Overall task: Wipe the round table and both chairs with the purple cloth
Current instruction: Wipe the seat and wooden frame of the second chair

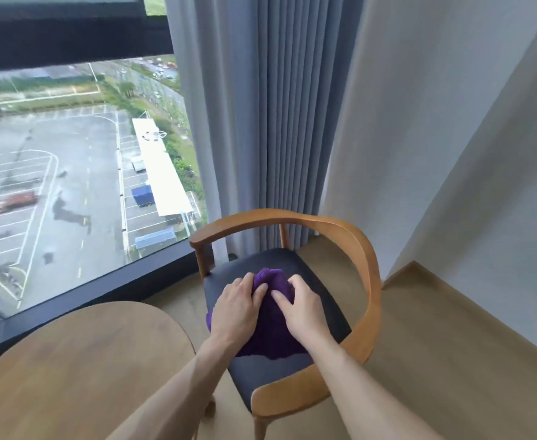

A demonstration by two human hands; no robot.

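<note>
The purple cloth lies bunched on the dark seat of a wooden chair with a curved backrest. My left hand presses on the cloth's left side, fingers curled into the fabric. My right hand presses on its right side, fingers also gripping the fabric. The round wooden table is at the lower left, beside the chair. Only one chair is in view.
A floor-to-ceiling window fills the left, overlooking a car park far below. Grey curtains hang behind the chair. A white wall stands to the right, with wooden floor beneath it.
</note>
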